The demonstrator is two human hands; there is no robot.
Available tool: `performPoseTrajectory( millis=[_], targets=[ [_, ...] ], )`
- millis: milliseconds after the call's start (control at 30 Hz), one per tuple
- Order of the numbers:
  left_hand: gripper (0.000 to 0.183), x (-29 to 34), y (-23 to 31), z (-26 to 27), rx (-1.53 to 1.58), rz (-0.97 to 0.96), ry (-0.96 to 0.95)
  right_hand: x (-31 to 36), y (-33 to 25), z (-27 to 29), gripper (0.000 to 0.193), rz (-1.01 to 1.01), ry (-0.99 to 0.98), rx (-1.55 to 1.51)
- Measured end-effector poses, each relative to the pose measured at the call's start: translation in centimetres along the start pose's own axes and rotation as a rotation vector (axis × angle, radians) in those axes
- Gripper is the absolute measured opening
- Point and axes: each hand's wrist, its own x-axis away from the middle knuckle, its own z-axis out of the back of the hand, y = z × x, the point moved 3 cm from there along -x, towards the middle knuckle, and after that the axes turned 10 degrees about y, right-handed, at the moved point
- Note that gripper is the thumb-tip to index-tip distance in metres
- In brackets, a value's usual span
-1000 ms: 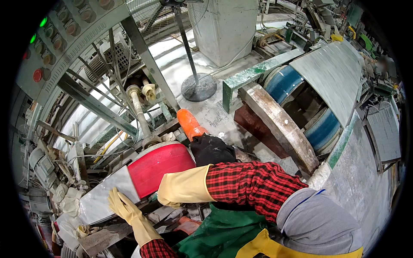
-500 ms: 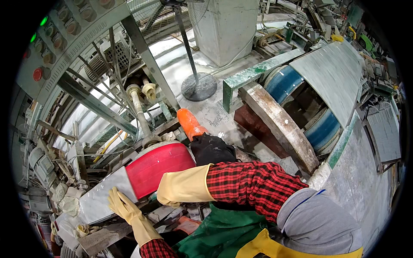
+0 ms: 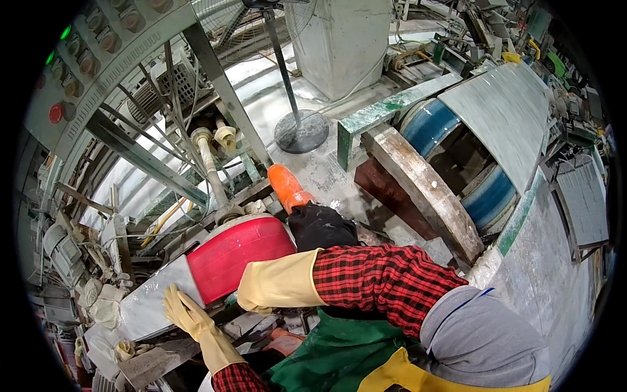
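My left hand [image 3: 185, 315], in a cream rubber glove, lies with fingers stretched on a whitish-grey stone slab [image 3: 147, 306]. That slab rests on a conveyor, against the wide red belt [image 3: 241, 258] that curves over the roller end. My right hand [image 3: 261, 287], in a matching glove, is bent downward at the near edge of the red belt. Its fingers are hidden behind the glove's back and cuff, so I cannot see whether they hold anything.
An orange boot [image 3: 287, 187] stands beyond the belt. To the right is another conveyor with blue belts [image 3: 429, 127] and a pale slab [image 3: 499, 121] on top. A control panel [image 3: 98, 59], a fan stand [image 3: 282, 68] and a pillar [image 3: 336, 49] stand farther off.
The slab's edge beside the red belt has shifted very slightly left, and my left hand has moved a little with it. My right hand looks nearly still.
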Motion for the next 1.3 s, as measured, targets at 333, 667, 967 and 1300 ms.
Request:
performPoseTrajectory(
  millis=[333,667,967,1300],
  targets=[
    [0.039,0.2,-0.1,-0.1,-0.038,-0.019,-0.002,2.8,-2.7,2.2,0.008,-0.179,0.005,0.102],
    [0.038,0.1,-0.1,0.0,-0.028,0.007,0.003,0.8,-1.1,0.3,0.012,0.027,0.016,0.157],
    [0.039,-0.1,0.5,0.2,-0.024,0.029,-0.018,2.6,-1.8,0.8,0.010,0.048,0.141,0.253],
    [0.040,0.0,0.5,0.2,0.009,0.015,-0.009,1.6,-0.4,0.3,0.010,-0.027,0.049,-0.084]
  ],
)
